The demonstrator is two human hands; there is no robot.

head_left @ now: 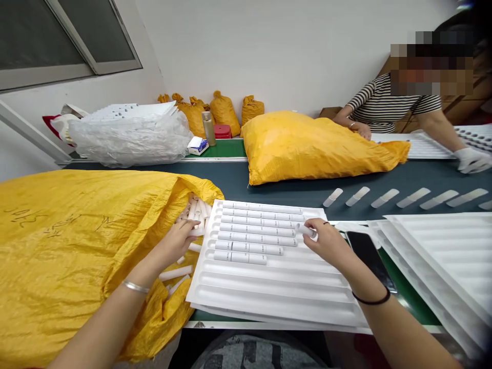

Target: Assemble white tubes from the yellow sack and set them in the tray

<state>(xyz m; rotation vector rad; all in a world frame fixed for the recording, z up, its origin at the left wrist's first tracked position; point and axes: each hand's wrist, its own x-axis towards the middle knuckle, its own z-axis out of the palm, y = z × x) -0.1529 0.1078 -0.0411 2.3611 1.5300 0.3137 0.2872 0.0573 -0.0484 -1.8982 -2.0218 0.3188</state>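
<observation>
A short white printed tube (306,230) is pinched in my right hand (327,242) over the right side of a white grooved tray (269,292). Rows of similar printed tubes (249,238) lie end to end in the tray's upper grooves; the lower grooves show no tubes. At the mouth of a large yellow woven sack (77,230), my left hand (177,241) closes its fingers on a plain-looking white tube (197,232). More loose white tubes (176,273) spill from the sack beneath and around that hand.
Frosted tubes (385,198) line a dark conveyor belt (230,177), where another yellow sack (307,146) lies. A phone (371,261) and stacked white trays (442,256) are at right. Across the belt, a co-worker (384,102) handles trays. A plastic-wrapped stack (130,136) sits far left.
</observation>
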